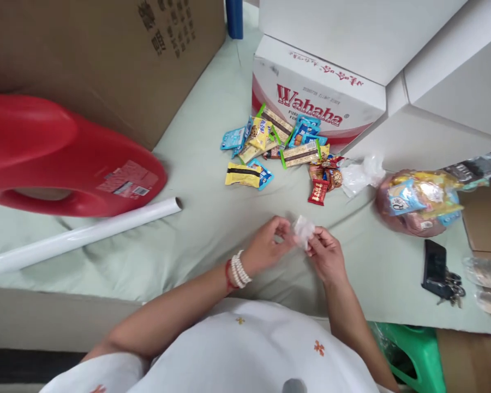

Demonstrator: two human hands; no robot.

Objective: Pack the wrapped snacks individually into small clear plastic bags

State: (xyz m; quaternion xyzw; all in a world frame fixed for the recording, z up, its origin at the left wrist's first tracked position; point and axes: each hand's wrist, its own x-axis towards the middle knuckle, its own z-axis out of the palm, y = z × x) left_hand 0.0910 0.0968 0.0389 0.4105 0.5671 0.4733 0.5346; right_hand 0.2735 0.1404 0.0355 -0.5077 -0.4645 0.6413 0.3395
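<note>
A small crumpled clear plastic bag (303,230) is held up over the green cloth in front of me. My right hand (328,254) pinches its right side between thumb and fingers. On the other side, my left hand (270,245), with white beads and a red cord at the wrist, has its fingers curled and its fingertips closed at the bag's edge. Beyond the hands lies a loose pile of wrapped snacks: oat bars (300,154), a yellow cookie packet (260,132), blue packets (305,131), a yellow-and-black bar (243,175) and a red packet (318,192).
A Wahaha carton (315,93) stands behind the snacks. Another clear plastic bag (364,174) lies beside a filled snack bag (419,202) at right. Near the right edge are a black phone (435,267) and keys (455,288). A white roll (85,234) and red plastic stool (77,158) occupy the left.
</note>
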